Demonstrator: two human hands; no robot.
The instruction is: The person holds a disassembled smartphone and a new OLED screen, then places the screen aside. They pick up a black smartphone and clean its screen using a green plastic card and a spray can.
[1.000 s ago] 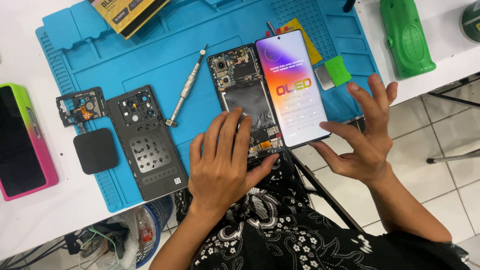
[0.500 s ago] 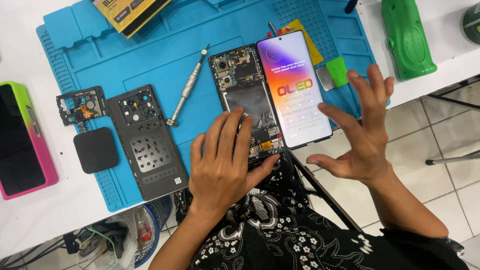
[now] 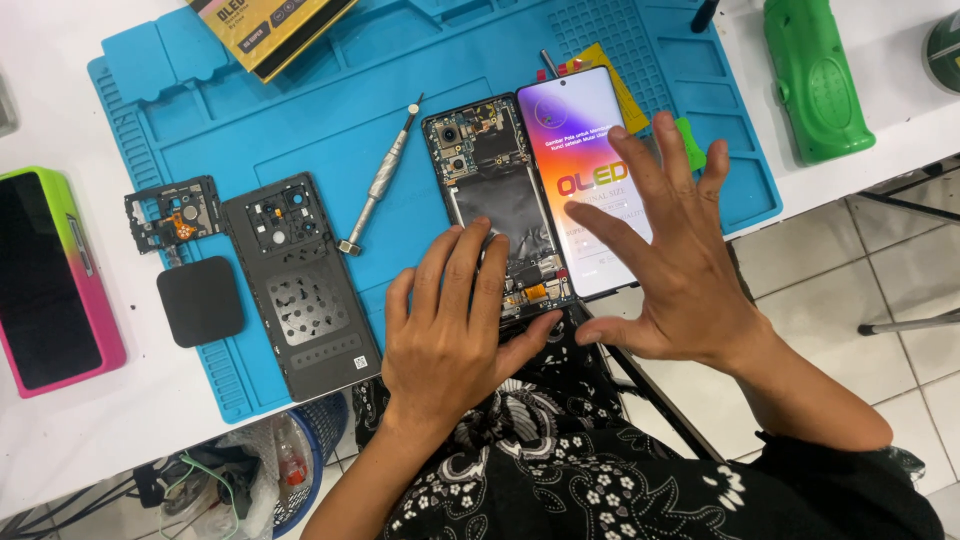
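- The left hand (image 3: 455, 320) lies flat, fingers together and straight, pressing the lower end of the opened phone (image 3: 495, 200), which rests on the blue mat (image 3: 330, 110) at the table's near edge.
- The right hand (image 3: 675, 255) hovers with fingers spread wide, gripping nothing; its fingertips are over the new screen (image 3: 585, 150), which lies just beside the phone at 3 o'clock.
- To do this well, I judge: hold the phone body steady with the flat palm, and touch the screen lightly by its edges only.
- The phone's bottom end and the screen's lower corner reach the mat's near edge; sliding toward 6 o'clock risks a fall.
- A screwdriver (image 3: 380, 180) lies at 9 o'clock, the back cover (image 3: 300, 290) beyond it; free mat opens toward 12 o'clock.
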